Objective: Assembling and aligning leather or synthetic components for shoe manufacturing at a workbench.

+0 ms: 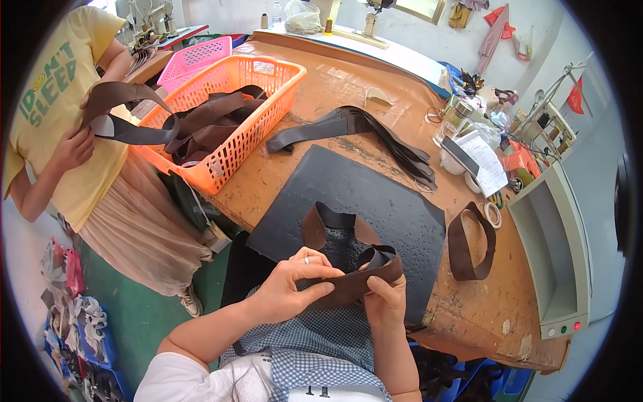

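A wide dark brown strap (pixel 348 288), black on its inner face, is bent into a loop between my hands. My left hand (pixel 295 281) pinches its upper edge between thumb and fingers; a ring shows on one finger. At the loop's right end my right hand (pixel 385 295) grips it, thumb on the brown outer face and the other fingers mostly hidden behind. The far part of the loop stands over a black mat (pixel 362 181) with a pitted surface. Another brown strap loop (pixel 457 244) rests on the table to the right of the mat.
Beyond the mat lies a bundle of dark straps (pixel 348 124). An orange basket (pixel 231 154) full of brown straps stands at the table's left, beside a pink basket (pixel 194 60). A person (pixel 74 134) there holds a strap. A grey open-fronted machine (pixel 556 261) borders the right side.
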Tool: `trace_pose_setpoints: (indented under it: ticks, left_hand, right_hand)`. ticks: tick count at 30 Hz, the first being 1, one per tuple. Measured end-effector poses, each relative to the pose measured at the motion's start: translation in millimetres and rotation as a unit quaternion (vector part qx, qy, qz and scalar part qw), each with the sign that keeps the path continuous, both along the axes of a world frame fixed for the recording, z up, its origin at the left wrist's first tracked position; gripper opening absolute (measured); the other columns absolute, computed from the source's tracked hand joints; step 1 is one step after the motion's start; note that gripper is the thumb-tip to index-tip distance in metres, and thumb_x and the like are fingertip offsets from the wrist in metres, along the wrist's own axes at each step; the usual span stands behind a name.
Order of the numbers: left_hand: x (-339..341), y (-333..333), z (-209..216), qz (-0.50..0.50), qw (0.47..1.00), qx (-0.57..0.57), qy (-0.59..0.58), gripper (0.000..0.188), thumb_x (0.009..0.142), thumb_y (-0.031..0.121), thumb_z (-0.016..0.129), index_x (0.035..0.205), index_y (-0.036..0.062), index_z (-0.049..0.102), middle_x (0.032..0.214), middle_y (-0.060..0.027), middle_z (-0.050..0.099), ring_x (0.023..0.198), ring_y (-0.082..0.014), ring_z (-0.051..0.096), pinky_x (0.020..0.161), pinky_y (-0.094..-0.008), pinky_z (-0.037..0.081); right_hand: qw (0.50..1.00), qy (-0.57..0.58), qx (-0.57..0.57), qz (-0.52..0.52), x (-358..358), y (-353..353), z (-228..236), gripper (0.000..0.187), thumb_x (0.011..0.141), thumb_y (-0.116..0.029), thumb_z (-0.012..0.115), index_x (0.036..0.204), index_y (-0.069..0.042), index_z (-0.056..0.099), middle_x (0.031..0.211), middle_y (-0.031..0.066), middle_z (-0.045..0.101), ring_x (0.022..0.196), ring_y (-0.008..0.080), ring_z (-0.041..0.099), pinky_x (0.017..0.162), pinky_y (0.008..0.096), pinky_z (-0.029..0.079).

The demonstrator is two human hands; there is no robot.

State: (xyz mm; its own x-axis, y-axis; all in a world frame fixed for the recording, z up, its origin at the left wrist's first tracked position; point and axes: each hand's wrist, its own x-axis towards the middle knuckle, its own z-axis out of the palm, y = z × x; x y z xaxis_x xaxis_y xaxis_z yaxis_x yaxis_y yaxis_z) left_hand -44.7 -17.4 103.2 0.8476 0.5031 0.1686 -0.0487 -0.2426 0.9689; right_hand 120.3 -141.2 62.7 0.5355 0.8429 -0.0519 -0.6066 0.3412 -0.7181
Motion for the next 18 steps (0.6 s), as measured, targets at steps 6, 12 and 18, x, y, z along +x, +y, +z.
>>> trace_pose_setpoints:
  ticks: [6, 12, 18]
  left_hand:
    - [-2.2, 5.3, -2.2, -0.003, 0.999, 0.036, 0.004, 0.025, 0.081, -0.002, 0.071, 0.106, 0.0028, 0.073, 0.093, -0.0036, 0.068, 0.105, -0.0204, 0.052, 0.095, -0.0353, 0.042]
    - [0.8, -2.8, 3.4, 0.095, 0.977, 0.186, 0.044, 0.019, 0.076, 0.007, 0.078, 0.094, 0.0042, 0.072, 0.091, -0.0045, 0.068, 0.100, -0.0202, 0.057, 0.095, -0.0365, 0.040]
    - [-3.7, 2.2, -2.4, 0.081, 0.987, 0.138, 0.027, 0.017, 0.077, 0.006, 0.077, 0.092, 0.0021, 0.072, 0.087, -0.0057, 0.067, 0.095, -0.0214, 0.058, 0.087, -0.0365, 0.046]
  right_hand:
    - [0.999, -0.013, -0.015, -0.027, -7.1, 1.7, 2.7, 0.022, 0.077, 0.003, 0.075, 0.097, -0.003, 0.070, 0.094, 0.0109, 0.072, 0.087, 0.0198, 0.069, 0.083, 0.0338, 0.054]
    - [0.996, -0.032, -0.070, -0.047, -40.1, 6.4, -0.8, 0.023, 0.077, 0.008, 0.073, 0.098, -0.001, 0.070, 0.097, 0.0087, 0.072, 0.090, 0.0173, 0.068, 0.085, 0.0316, 0.053]
    - [0.999, 0.047, 0.007, 0.000, -15.5, 9.7, -4.9, 0.024, 0.086, 0.000, 0.065, 0.109, -0.001, 0.065, 0.105, 0.0120, 0.069, 0.093, 0.0204, 0.067, 0.085, 0.0342, 0.054]
